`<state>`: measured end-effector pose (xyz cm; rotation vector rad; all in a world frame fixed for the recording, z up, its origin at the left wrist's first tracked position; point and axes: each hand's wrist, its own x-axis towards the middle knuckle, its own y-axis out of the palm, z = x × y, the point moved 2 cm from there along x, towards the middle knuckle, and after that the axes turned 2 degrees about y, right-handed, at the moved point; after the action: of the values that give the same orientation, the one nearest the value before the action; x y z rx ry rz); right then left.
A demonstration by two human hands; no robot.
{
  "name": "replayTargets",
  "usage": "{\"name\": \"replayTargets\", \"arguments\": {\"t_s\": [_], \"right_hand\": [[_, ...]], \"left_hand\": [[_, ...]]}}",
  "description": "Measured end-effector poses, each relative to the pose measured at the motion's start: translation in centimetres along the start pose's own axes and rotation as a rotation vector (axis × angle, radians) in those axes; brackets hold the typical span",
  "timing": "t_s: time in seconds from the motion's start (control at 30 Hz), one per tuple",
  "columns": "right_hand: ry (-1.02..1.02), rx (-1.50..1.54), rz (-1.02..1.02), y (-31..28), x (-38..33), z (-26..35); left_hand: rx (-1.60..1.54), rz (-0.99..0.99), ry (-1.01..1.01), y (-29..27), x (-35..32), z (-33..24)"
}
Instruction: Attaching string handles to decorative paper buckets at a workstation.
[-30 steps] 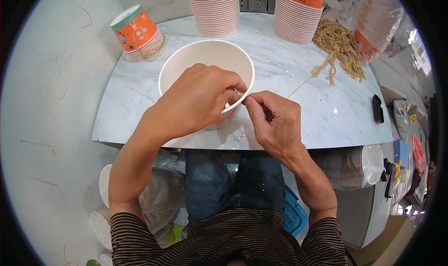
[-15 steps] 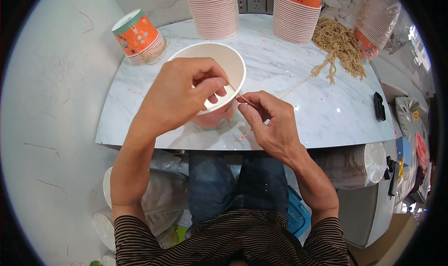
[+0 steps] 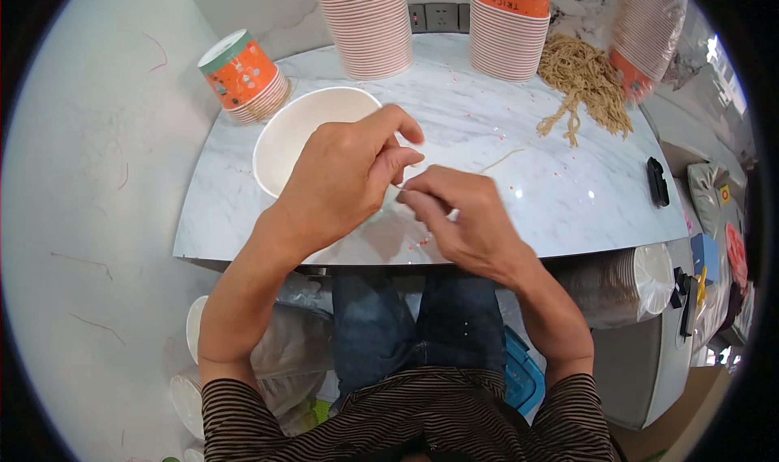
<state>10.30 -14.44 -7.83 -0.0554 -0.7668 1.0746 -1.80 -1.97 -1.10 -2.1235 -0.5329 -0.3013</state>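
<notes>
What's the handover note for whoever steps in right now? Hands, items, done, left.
Left hand: grips the rim of the white paper cup, tilted on the marble table.
Right hand: fingertips pinch a thin tan string at the cup's rim.
Nearby: string pile, orange cup stacks.
Done: cup and string brought together.
Left: cannot tell if the string is fixed to the cup.

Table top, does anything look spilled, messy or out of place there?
Yes. A loose heap of tan strings sprawls near the far right edge, one strand lying apart toward the hands. Tiny red specks are scattered over the marble table. One stack of orange cups lies tipped on its side at far left.
</notes>
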Motion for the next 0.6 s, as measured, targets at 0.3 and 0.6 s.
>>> {"name": "replayTargets", "arguments": {"t_s": [0.3,0.6], "right_hand": [[0.008,-0.01,-0.098,-3.6,2.0,-0.4],[-0.195,-0.013,-0.071,-3.6,1.2,-0.8]], "left_hand": [[0.046,0.121,0.065,-0.7,0.3,-0.1],[0.058,0.192,-0.135,-2.1,0.5,-0.6]]}}
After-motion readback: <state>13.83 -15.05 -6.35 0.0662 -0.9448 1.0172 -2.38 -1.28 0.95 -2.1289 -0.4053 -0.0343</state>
